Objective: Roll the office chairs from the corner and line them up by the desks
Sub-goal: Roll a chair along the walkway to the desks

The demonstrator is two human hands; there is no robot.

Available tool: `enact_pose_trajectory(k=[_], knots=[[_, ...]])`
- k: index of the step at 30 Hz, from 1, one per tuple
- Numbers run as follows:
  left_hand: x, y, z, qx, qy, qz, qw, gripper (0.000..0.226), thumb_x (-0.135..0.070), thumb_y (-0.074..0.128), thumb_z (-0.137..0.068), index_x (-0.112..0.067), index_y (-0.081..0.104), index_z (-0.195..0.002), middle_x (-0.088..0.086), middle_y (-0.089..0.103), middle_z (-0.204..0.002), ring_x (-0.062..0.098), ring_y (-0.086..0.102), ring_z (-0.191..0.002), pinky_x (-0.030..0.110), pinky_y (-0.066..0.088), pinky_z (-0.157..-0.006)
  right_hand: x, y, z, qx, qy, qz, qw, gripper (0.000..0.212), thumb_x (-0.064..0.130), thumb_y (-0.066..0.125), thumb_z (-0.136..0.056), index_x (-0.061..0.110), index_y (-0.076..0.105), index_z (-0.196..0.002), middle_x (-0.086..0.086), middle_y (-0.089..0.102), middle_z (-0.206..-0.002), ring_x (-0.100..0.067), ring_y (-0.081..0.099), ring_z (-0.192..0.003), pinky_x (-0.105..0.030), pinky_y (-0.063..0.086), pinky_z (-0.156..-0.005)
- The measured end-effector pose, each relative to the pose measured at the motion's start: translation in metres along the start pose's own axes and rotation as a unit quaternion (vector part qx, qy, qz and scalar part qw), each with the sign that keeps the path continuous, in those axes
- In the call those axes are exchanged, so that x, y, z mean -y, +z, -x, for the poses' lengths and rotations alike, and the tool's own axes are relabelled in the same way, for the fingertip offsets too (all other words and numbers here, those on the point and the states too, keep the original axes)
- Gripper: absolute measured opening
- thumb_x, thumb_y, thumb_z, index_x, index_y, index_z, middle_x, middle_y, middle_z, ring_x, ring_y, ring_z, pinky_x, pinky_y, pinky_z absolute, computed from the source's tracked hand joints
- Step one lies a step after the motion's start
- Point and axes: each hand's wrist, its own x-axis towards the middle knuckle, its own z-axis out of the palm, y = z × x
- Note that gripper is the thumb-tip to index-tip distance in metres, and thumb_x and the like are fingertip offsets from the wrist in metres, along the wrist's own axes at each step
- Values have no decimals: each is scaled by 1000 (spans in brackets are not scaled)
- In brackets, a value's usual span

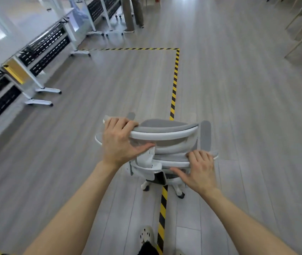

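**A:** Grey mesh on a white plastic frame, that's the wheeled office chair (165,134), seen from behind in the head view. Its castor base sits right on the yellow-and-black striped floor tape (175,83).

**B:** And the grip?

**A:** Up top, the left hand (120,140) has its fingers curled over the upper white rail, thumb tucked underneath. The right hand (200,168) is lower, fingers hooked over the grey padded rim, thumb spread below it.

**B:** Both clamped on the chair, then. Where are the desks?

**A:** The white-legged, grey-topped desks (10,46) run in a row well left of the tape, up past its corner.

**B:** Anything else?

**A:** A pale perforated shoe (146,234) sits just left of the tape at the near end. Far beyond the tape's corner is a standing person's trouser legs (133,13).
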Motion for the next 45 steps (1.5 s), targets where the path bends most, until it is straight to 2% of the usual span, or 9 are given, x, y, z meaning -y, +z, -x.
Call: enact_pose_trajectory(k=[4, 11, 19, 29, 35, 45], knots=[[48, 0, -9, -35, -5, -19, 999, 75, -84, 86, -70, -14, 71, -89, 2, 62, -90, 26, 56, -85, 43, 45, -84, 30, 21, -33, 16, -24, 3, 1000, 75, 92, 55, -89, 18, 65, -101, 2, 61, -99, -23, 54, -100, -43, 44, -101], [161, 4, -42, -78, -9, -29, 997, 76, -84, 86, -68, -12, 66, -82, 5, 58, -85, 29, 53, -79, 45, 43, -81, 99, 72, -113, -10, -37, -26, 999, 75, 89, 64, -85, 15, 65, -99, 2, 60, -98, -24, 56, -98, -43, 46, -98], [301, 3, -100, -58, -3, -6, 998, 78, -89, 80, -71, -14, 61, -80, 2, 54, -82, 28, 50, -79, 48, 43, -81, 178, 135, -210, -31, -28, -41, 998, 79, 91, 69, -79, 14, 64, -98, 4, 59, -92, -22, 56, -94, -39, 46, -97], [468, 14, -162, -63, -7, -6, 998, 80, -90, 78, -72, -12, 65, -85, 3, 56, -85, 29, 51, -81, 47, 44, -85, 273, 224, -338, -35, -14, -66, 997, 80, 91, 73, -76, 14, 63, -96, 2, 60, -93, -25, 58, -93, -43, 48, -93], [572, 37, -223, -78, -9, -18, 997, 79, -87, 82, -70, -11, 64, -84, 3, 56, -85, 29, 52, -81, 47, 44, -86, 314, 283, -443, -55, -31, -52, 997, 81, 92, 71, -77, 13, 65, -95, 1, 62, -93, -23, 58, -93, -39, 47, -93], [751, 81, -329, -51, -35, -30, 998, 76, -84, 87, -68, -13, 67, -90, 1, 56, -91, 27, 52, -87, 48, 44, -87, 381, 395, -631, -56, -35, -77, 995, 82, 88, 75, -76, 9, 66, -93, -2, 61, -92, -30, 61, -92, -45, 49, -94]])
